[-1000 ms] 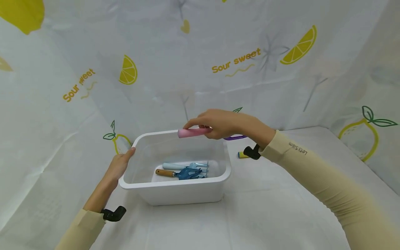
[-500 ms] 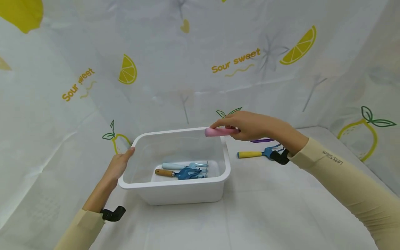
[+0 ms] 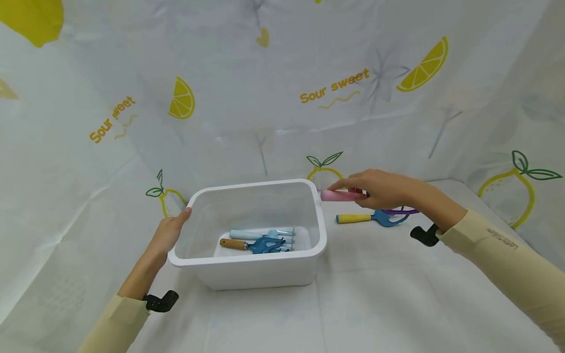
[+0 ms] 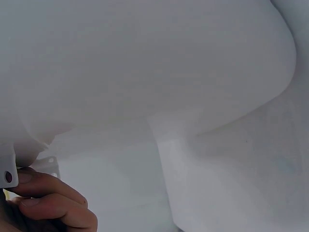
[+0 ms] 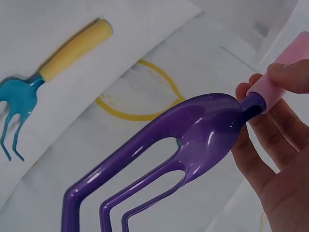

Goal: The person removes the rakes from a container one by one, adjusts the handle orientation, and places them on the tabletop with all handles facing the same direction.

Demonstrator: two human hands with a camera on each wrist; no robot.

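My right hand [image 3: 379, 189] grips a garden hand rake with a pink handle [image 3: 337, 196], held in the air just right of the white plastic tub [image 3: 247, 272]. Its glossy purple head [image 5: 212, 125] and bent tines fill the right wrist view, thumb and fingers round the handle. My left hand [image 3: 165, 238] holds the tub's left rim, thumb on top; the curled fingers [image 4: 58, 198] show under the rim in the left wrist view. Inside the tub lie a light blue hand rake [image 3: 244, 235] and a blue hand rake with a wooden handle [image 3: 234, 244], overlapping at their heads.
Right of the tub, a blue hand rake with a yellow handle [image 3: 353, 218] lies on the white-covered table [image 3: 388, 294], below my right hand. A lemon-printed cloth [image 3: 238, 98] hangs behind as a backdrop, close to the tub's far side.
My right hand has carried the purple rake rightward and a little lower, from over the tub to beyond its right rim, uncovering the yellow-handled rake. My left hand has stayed on the rim.
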